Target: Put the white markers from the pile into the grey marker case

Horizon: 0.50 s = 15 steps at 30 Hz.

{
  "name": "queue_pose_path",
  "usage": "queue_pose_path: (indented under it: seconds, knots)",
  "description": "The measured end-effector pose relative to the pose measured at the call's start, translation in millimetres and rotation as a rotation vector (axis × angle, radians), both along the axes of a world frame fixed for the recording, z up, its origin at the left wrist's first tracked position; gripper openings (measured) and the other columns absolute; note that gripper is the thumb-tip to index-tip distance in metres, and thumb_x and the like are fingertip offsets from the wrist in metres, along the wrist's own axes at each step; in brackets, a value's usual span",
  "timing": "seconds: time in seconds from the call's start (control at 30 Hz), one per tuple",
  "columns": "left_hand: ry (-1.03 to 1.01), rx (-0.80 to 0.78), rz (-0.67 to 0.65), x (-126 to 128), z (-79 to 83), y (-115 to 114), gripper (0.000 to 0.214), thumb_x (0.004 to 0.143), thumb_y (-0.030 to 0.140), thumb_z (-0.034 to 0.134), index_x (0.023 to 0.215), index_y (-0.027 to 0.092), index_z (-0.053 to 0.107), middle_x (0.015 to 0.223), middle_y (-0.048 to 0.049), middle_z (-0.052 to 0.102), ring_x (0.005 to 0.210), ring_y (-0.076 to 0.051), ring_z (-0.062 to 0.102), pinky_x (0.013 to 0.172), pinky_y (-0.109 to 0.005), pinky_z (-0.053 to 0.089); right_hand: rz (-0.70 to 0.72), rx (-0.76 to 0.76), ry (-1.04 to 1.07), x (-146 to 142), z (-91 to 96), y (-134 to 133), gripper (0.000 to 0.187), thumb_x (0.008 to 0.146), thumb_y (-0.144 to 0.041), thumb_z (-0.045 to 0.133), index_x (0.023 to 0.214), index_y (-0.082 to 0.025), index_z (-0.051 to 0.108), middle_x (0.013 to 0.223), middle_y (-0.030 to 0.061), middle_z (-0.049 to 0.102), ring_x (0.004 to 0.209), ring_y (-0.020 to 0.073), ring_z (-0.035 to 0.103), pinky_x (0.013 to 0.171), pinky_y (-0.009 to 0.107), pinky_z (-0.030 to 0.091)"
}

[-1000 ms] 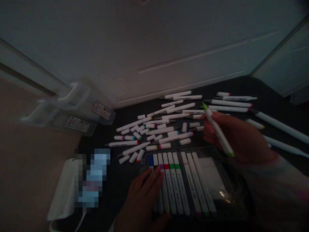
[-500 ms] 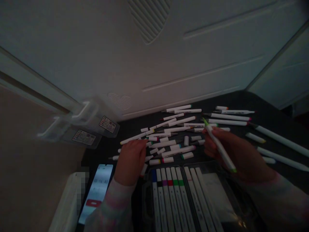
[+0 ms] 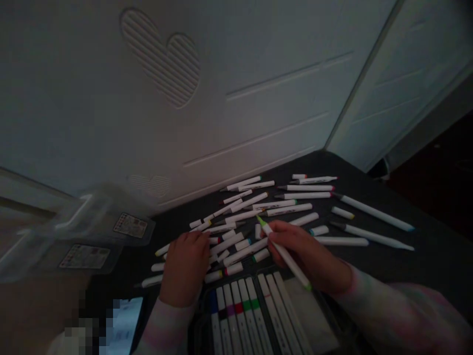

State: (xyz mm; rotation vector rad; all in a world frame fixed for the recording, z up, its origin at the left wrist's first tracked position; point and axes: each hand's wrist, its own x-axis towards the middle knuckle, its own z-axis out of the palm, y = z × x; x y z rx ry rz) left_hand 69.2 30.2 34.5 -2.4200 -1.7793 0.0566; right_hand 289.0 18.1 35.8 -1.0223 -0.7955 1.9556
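In my right hand (image 3: pixel 308 254) is a white marker (image 3: pixel 290 261) with a lime-green tip, uncapped, tilted with its tip up and to the left. My left hand (image 3: pixel 186 268) lies over the left part of a spread of loose white markers (image 3: pixel 247 216) and caps, its fingers bent down among them. Whatever those fingertips hold is hidden. Just right of it lies a cap with a red band (image 3: pixel 234 268). Below both hands sits a dark marker case (image 3: pixel 201 320) with a row of upright markers (image 3: pixel 242 315) with coloured bands and several plainer ones beside them.
At the lower left lies a lit phone (image 3: pixel 123 320), partly pixelated. Clear plastic boxes (image 3: pixel 111 234) with labels stand at the left. A pale panel (image 3: pixel 258 44) with ribbed heart shapes rises behind the dark table (image 3: pixel 391 261). More uncapped markers (image 3: pixel 377 212) lie at the right.
The view has turned to the right, so everything sits further left. My right hand keeps the lime-green marker and is lower, over the markers. My left hand stays at the pile's left.
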Motion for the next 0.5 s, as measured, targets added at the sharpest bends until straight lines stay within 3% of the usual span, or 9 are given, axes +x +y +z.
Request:
queue_pose_path:
  seconds: [0.13, 0.27, 0.4, 0.5]
  knots:
    - [-0.123, 0.055, -0.023, -1.5, 4.0, 0.7, 0.029, 0.083, 0.029, 0.041, 0.097, 0.015, 0.062, 0.094, -0.0093, 0.065, 0.089, -0.024, 0.059, 0.076, -0.039, 0.048, 0.072, 0.030, -0.028, -1.8, -1.3, -0.8, 0.023, 0.069, -0.034, 0.058, 0.073, -0.016, 0.046, 0.051, -0.0074, 0.048, 0.040, 0.0023, 0.035, 0.040, 0.015, 0.024]
    - [-0.370, 0.072, -0.056, 1.6, 7.5, -5.6, 0.030, 0.080, 0.039, 0.044, 0.091, 0.018, 0.064, 0.090, -0.0066, 0.067, 0.085, -0.022, 0.061, 0.078, -0.038, 0.051, 0.087, 0.122, -0.037, -4.2, -8.2, 1.9, 0.025, 0.068, -0.038, 0.058, 0.070, -0.017, 0.043, 0.049, -0.0074, 0.049, 0.038, 0.0043, 0.042, 0.038, 0.016, 0.028]
    - [-0.636, -0.223, -0.077, 15.9, 11.1, -17.4, 0.027, 0.078, 0.041, 0.047, 0.094, 0.027, 0.064, 0.096, 0.0006, 0.068, 0.088, -0.019, 0.063, 0.075, -0.030, 0.054, 0.103, 0.178, 0.030, -4.9, -10.2, 6.0, 0.032, 0.066, -0.043, 0.061, 0.074, -0.017, 0.045, 0.051, -0.0066, 0.053, 0.042, 0.0055, 0.049, 0.040, 0.017, 0.035]
    - [-0.766, -0.424, -0.097, 28.4, 12.2, -25.5, 0.027, 0.078, 0.040, 0.048, 0.097, 0.031, 0.064, 0.099, 0.0029, 0.067, 0.090, -0.020, 0.063, 0.076, -0.030, 0.054, 0.136, 0.195, 0.082, -4.5, -8.4, 6.7, 0.041, 0.059, -0.049, 0.066, 0.074, -0.016, 0.047, 0.056, -0.0059, 0.054, 0.045, 0.0049, 0.051, 0.043, 0.017, 0.038]
